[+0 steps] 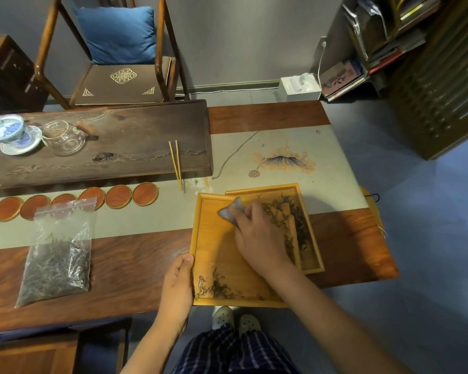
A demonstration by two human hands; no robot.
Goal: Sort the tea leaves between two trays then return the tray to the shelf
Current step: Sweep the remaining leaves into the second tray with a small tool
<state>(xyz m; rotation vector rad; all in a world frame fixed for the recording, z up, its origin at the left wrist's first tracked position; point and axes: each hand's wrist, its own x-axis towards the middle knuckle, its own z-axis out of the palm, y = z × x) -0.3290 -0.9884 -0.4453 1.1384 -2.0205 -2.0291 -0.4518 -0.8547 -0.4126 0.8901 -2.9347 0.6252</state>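
Two light wooden trays sit at the table's near right. The near tray (214, 238) overlaps the left side of the far tray (312, 238). Dark tea leaves (295, 220) lie in the far tray, and a small heap of leaves (222, 288) sits in the near tray's front corner. My left hand (177, 284) grips the near tray's left rim. My right hand (260, 236) holds a small grey-blue scraper (231, 211) over the near tray, close to the far tray's leaves.
A clear zip bag of tea leaves (57, 255) lies at the left. Several round wooden coasters (118, 197), bamboo tongs (176, 164), a dark tea board (97, 141) with a gaiwan (6, 130) and glass pitcher (65, 139) stand behind. A shelf (438, 76) stands at the far right.
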